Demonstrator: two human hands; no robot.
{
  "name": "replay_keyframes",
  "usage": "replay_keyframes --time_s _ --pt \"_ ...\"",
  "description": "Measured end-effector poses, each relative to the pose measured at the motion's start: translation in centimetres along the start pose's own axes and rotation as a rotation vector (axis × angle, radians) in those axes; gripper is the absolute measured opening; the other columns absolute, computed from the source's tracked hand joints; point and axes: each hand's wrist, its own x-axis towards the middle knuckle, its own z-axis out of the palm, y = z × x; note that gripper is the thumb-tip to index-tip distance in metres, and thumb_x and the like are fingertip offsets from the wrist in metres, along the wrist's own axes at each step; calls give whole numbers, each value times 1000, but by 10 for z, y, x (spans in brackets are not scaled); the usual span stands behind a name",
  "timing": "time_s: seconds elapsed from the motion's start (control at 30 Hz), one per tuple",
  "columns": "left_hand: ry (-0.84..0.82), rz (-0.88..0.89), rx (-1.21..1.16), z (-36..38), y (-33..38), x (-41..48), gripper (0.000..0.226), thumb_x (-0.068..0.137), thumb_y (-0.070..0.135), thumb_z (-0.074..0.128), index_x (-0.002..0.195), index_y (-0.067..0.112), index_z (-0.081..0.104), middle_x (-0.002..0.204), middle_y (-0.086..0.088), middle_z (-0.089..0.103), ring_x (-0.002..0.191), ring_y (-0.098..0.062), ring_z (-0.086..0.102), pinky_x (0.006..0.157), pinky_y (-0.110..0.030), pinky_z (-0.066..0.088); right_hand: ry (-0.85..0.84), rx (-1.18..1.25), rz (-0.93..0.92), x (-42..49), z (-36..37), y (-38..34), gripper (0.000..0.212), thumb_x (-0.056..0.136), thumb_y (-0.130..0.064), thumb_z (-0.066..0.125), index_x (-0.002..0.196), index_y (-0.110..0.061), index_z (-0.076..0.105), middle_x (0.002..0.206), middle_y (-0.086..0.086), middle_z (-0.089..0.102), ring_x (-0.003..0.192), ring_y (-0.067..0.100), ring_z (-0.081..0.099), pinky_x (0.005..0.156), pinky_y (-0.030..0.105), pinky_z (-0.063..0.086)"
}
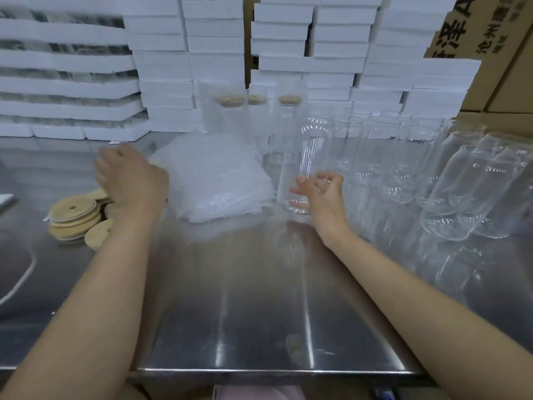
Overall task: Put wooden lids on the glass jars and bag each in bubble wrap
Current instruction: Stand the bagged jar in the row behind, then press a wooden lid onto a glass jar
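A clear glass jar (306, 166) is seen standing without a lid on the steel table (259, 307), just right of the middle and touching the right edge of a pile of bubble wrap bags (213, 180). The right hand (323, 194) is held at the jar's lower part from the right side, with its fingers (300, 189) spread apart and only loosely bent. Because of blur and the glass, it cannot be told whether they actually touch the jar. To the left of the bubble wrap pile, the left hand (132, 180) is lowered, back upward, over a heap of round wooden lids (75, 216). Its fingers are pointed down and hidden behind the hand, so it cannot be told whether they are apart or clamped on a lid. One lid lying on top of the heap is marked by a small hole. Beyond the pile, at the far side of the table, three bagged jars (227, 111) with wooden lids fitted are stood upright in bubble wrap. To the right of the near jar, many empty jars (403, 157) are crowded close together as far as the right edge. Behind everything, stacks of white foam boxes (161, 64) are piled high, and cardboard cartons (496, 39) are seen at the far right.
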Motion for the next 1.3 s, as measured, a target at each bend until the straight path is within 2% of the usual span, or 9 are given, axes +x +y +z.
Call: replay_keyframes --time_s 0.17,0.43,0.63,0.87,1.0,1.07,1.13,1.2,1.3 --pt "-486 -224 362 8 -25 -1 68 90 33 54 143 0 29 149 -24 23 139 -36 16 114 -42 11 7 11 34 0 1 -2 47 70 -46 68 98 -29 35 115 5 61 85 13 70 81 40 60" --pt "-419 -139 420 13 -18 -1 44 82 22 58 120 0 52 136 -25 32 127 -37 27 105 -38 21 -42 -60 49 -1 1 -2 43 89 -36 68 110 -21 34 119 6 60 84 11 71 88 43 57" --pt "-432 -171 323 13 -20 0 75 85 26 63 143 1 23 142 -28 31 131 -43 29 110 -45 20 -47 -100 71 -3 3 -6 42 91 -34 66 113 -19 33 125 7 56 90 13 70 80 28 58" --pt "-527 -294 103 5 -20 9 78 91 43 51 149 4 15 148 -28 24 138 -38 20 110 -41 20 -94 -85 80 -5 5 -8 46 91 -32 65 119 -16 32 127 12 53 105 25 66 90 47 56" --pt "-98 -311 -291 -9 -3 9 77 96 53 33 150 2 12 150 -23 17 139 -39 16 112 -49 17 -133 -60 67 -5 4 -6 48 93 -31 63 127 -22 31 118 3 58 99 17 68 77 30 59" --pt "31 -262 -651 -19 11 9 67 96 58 22 141 11 33 139 -12 38 130 -29 35 111 -45 26 -159 -21 68 -6 4 -6 53 94 -28 62 135 -26 30 113 -3 59 102 17 67 71 23 58" --pt "-109 -307 -1143 -28 28 4 55 95 64 19 114 26 53 111 5 56 105 -10 55 105 -37 39 -175 -14 52 -6 4 -6 58 94 -26 62 143 -22 31 115 -3 59 105 15 66 75 24 58" --pt "-406 -342 -1548 -29 42 -5 61 93 68 17 109 23 55 97 5 60 83 -9 60 85 -28 50 -189 -65 5 -6 3 -7 62 91 -31 66 143 -21 34 118 -3 59 109 10 63 82 23 55" --pt "-737 -348 -1729 -16 60 -25 73 91 71 20 107 11 59 89 -7 62 73 -16 60 67 -25 51 -185 -141 -57 -6 3 -6 65 85 -28 73 139 -24 37 123 -5 59 117 5 56 102 28 45"
